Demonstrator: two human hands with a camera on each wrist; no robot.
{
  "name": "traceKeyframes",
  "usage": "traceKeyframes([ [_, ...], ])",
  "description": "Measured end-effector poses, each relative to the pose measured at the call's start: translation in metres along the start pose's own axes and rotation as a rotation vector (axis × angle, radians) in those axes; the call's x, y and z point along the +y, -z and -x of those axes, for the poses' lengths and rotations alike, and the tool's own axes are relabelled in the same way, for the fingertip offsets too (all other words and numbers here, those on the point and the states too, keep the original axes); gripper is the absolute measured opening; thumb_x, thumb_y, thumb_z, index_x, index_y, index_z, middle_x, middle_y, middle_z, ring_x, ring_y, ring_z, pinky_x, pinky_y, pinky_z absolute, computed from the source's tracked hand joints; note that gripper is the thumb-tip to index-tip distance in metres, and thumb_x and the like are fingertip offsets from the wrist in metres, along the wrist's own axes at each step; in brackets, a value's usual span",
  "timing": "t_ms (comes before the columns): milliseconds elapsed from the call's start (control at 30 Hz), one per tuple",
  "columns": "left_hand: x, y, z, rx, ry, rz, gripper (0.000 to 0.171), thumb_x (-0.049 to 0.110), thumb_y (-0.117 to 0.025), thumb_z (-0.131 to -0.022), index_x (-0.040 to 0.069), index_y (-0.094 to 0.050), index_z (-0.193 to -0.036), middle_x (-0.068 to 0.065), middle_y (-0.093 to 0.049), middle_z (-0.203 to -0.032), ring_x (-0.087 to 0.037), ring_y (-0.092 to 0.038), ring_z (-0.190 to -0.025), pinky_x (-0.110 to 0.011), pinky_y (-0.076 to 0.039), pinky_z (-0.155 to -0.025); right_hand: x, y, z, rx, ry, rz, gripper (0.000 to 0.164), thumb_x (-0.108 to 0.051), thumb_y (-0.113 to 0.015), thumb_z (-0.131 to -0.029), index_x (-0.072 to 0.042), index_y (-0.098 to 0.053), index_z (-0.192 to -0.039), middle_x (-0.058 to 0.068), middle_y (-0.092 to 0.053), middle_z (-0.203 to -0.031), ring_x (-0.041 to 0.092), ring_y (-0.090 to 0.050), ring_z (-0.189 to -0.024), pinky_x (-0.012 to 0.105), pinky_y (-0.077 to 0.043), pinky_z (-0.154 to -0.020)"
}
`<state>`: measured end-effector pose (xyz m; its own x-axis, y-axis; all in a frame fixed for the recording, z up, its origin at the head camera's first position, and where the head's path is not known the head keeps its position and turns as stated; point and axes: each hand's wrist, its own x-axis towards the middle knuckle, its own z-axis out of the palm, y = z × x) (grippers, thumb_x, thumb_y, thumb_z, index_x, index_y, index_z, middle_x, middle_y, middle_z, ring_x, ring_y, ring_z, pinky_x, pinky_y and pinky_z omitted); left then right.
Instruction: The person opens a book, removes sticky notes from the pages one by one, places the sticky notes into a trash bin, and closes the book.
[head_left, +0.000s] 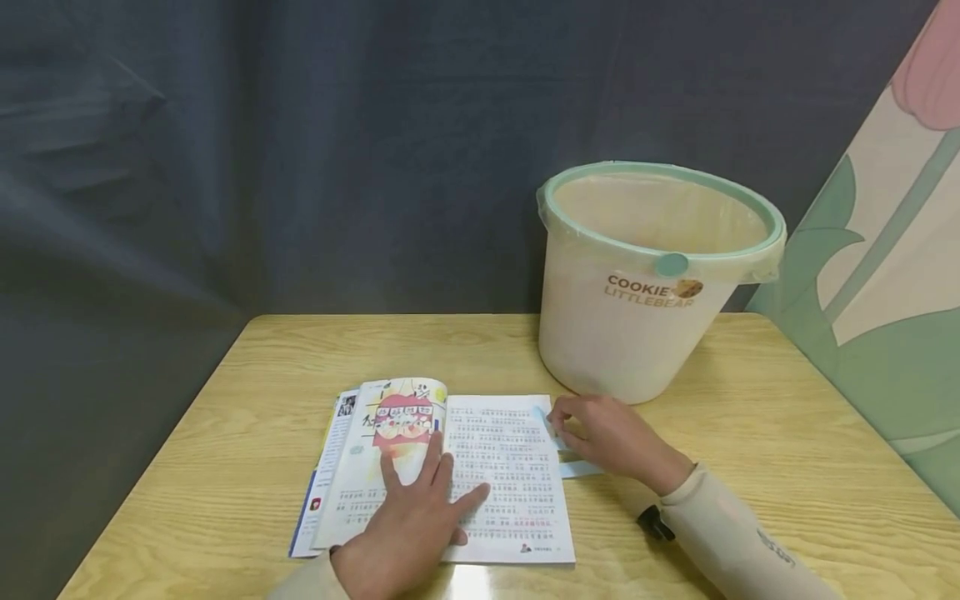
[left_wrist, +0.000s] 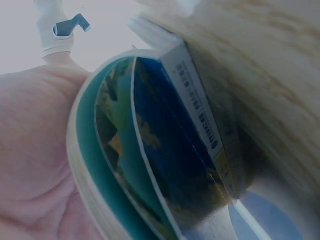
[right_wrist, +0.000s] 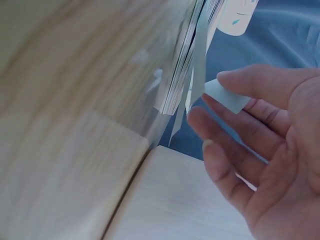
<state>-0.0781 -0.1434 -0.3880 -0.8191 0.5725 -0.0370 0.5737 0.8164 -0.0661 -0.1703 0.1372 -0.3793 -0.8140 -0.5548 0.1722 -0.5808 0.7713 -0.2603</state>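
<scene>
An open book (head_left: 510, 508) lies on the table, printed text on its right page and a pink illustration on its left. My left hand (head_left: 412, 517) rests spread across the inner fold and lower part. In the left wrist view the palm (left_wrist: 35, 145) is beside the curved pages (left_wrist: 170, 150). At the book's right edge my right hand (head_left: 611, 437) pinches a light blue paper strip (right_wrist: 230, 97) between thumb and forefinger. That strip (head_left: 540, 417) lies against the right page's upper edge. Another light blue strip (head_left: 581, 469) sticks out below it.
Behind the book, at the back right, stands a tall white bucket (head_left: 615, 342) with a green rim and a clear liner. A dark curtain (head_left: 405, 158) hangs behind the wooden table (head_left: 225, 433). At the right is a wall with painted flowers (head_left: 892, 250).
</scene>
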Motion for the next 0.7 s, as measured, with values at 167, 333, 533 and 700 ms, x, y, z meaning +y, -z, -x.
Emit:
traceKeyframes([
  [167,-0.001,0.0,0.0,0.007,0.001,-0.019,0.052,0.05,-0.061,-0.091,0.044,-0.052,-0.141,-0.02,-0.052,-0.14,-0.043,-0.034,-0.145,-0.083,-0.037,-0.087,0.0,0.003,-0.002,-0.009,0.031,-0.011,0.013,-0.011,-0.073,-0.087,-0.02,-0.064,-0.086,-0.008,-0.069,-0.089,-0.001,-0.046,-0.063,0.018,-0.042,-0.059],
  [333,-0.002,0.001,0.001,-0.002,0.003,-0.033,0.051,0.051,-0.061,-0.091,0.045,-0.051,-0.141,-0.02,-0.052,-0.14,-0.043,-0.034,-0.145,-0.083,-0.038,-0.086,-0.001,0.012,-0.002,0.058,0.011,-0.001,0.01,-0.013,-0.073,-0.088,-0.019,-0.066,-0.089,-0.009,-0.07,-0.09,0.006,-0.063,-0.081,0.029,-0.054,-0.074],
  [533,-0.002,0.001,0.001,0.003,-0.007,-0.02,0.051,0.05,-0.061,-0.091,0.043,-0.052,-0.141,-0.02,-0.053,-0.14,-0.043,-0.034,-0.145,-0.083,-0.037,-0.087,-0.003,0.027,0.001,0.206,-0.006,0.009,0.014,-0.008,-0.076,-0.086,-0.019,-0.069,-0.089,-0.009,-0.066,-0.091,0.012,-0.064,-0.086,0.034,-0.056,-0.077],
  [700,-0.001,0.001,0.0,-0.015,-0.011,-0.028,0.051,0.05,-0.059,-0.092,0.045,-0.05,-0.142,-0.02,-0.052,-0.141,-0.043,-0.034,-0.145,-0.083,-0.038,-0.087,-0.004,0.036,0.005,0.34,0.028,0.006,0.018,-0.004,-0.08,-0.081,-0.018,-0.073,-0.089,-0.009,-0.065,-0.091,0.008,-0.061,-0.082,0.031,-0.055,-0.072],
])
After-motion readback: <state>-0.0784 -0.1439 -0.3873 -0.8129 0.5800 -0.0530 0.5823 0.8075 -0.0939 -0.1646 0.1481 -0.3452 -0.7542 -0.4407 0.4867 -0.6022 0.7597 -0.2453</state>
